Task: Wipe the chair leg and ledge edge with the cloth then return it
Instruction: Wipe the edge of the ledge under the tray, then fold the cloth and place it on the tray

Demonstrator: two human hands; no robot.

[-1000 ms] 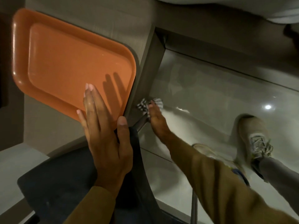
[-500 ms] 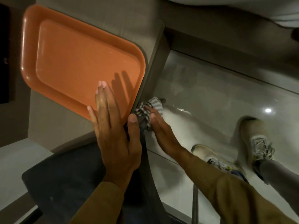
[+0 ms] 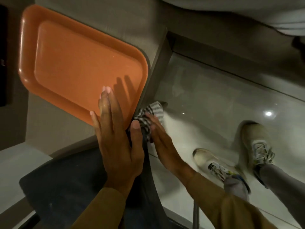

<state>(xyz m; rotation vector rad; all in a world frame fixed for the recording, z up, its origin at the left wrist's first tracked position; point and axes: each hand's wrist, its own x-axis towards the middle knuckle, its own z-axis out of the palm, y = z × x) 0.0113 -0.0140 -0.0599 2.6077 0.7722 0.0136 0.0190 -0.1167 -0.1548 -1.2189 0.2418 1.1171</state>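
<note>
A checked grey-and-white cloth (image 3: pixel 154 109) is bunched against the side edge of the beige ledge (image 3: pixel 154 76), just below the orange tray's corner. My right hand (image 3: pixel 162 142) presses the cloth onto that edge with its fingers wrapped over it. My left hand (image 3: pixel 117 142) lies flat, fingers together, across the dark chair seat (image 3: pixel 66 187) and the tray's near rim, thumb beside the cloth. A metal chair leg (image 3: pixel 195 215) shows at the bottom, partly behind my right sleeve.
An orange tray (image 3: pixel 79 63) lies on the ledge top. Glossy pale floor tiles (image 3: pixel 222 96) stretch to the right, with my two sneakers (image 3: pixel 212 164) (image 3: pixel 257 142) on them. A white fabric edge (image 3: pixel 247 12) hangs at the top.
My right hand has brought the cloth up from lower down to the ledge's side edge by the tray corner. The view shifted slightly; my left hand stays flat.
</note>
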